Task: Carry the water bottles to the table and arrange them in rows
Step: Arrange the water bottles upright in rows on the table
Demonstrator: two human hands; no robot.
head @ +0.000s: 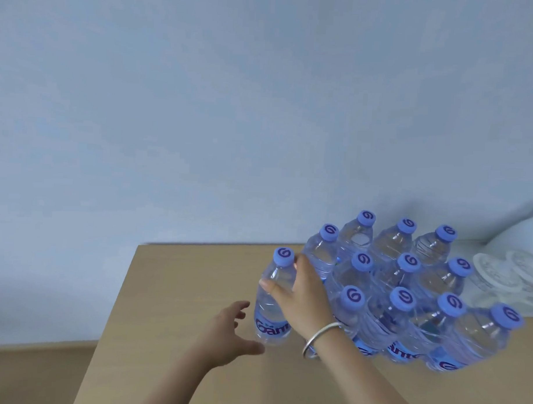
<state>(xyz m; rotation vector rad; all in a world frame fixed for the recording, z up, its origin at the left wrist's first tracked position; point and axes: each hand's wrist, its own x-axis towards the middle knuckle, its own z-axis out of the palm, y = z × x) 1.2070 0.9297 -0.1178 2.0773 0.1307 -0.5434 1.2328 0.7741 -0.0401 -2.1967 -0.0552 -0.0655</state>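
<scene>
Both my hands reach a lone water bottle (pixel 274 295) at centre frame on the table (pixel 165 289).
Right hand (pixel 301 299) fingers wrap it; left hand (pixel 227 333), spread and empty, hovers beside. Pushed right, I judge it could topple the packed rows (pixel 407 291).

Right hand (pixel 301 296) covers the side of the leftmost bottle (pixel 272 304), part of its label hidden. Back-row bottles (pixel 387 245) mostly blocked by the front ones. White stuff (pixel 504 270) at the right edge is cut off, can't identify. Both forearms run off the bottom.
</scene>
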